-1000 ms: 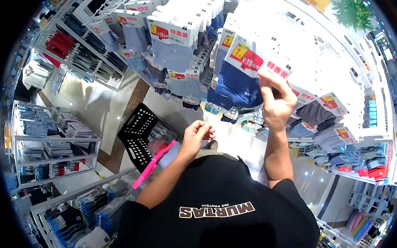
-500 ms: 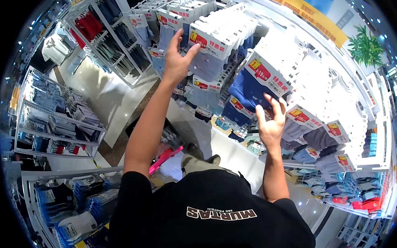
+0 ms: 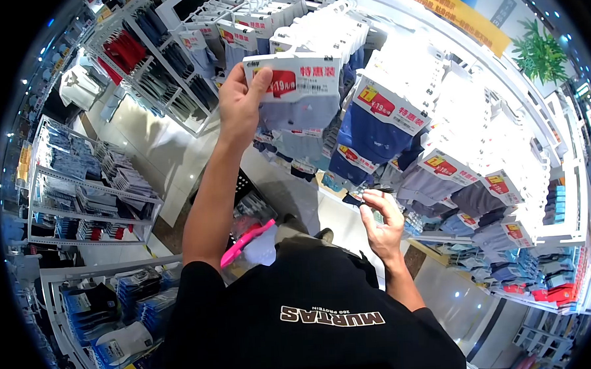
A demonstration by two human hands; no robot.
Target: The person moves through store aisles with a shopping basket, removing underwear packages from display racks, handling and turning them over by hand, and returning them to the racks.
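My left hand (image 3: 241,108) is closed on the left edge of a packaged pair of underwear (image 3: 300,112), thumb over the front of its white header card. The card has a red price patch, and pale lavender-grey fabric shows below. This pack is in front of a row of similar hanging packs (image 3: 332,34). Lower down to the right, my right hand (image 3: 384,227) is half curled, with a gap between thumb and fingers and nothing plainly held. Beyond it hang navy packs (image 3: 375,128) with the same kind of card.
Grey and lavender packs (image 3: 440,171) hang further right on the white rack. A dark basket (image 3: 246,186) with a pink handle (image 3: 246,243) is by my legs. Shelves of packaged clothes (image 3: 87,180) stand at the left, with a clothes rack (image 3: 165,65) behind.
My left hand has closed on the underwear pack and brought it nearer, off the front of its row. My right hand has dropped away from the navy packs, its fingers more curled.
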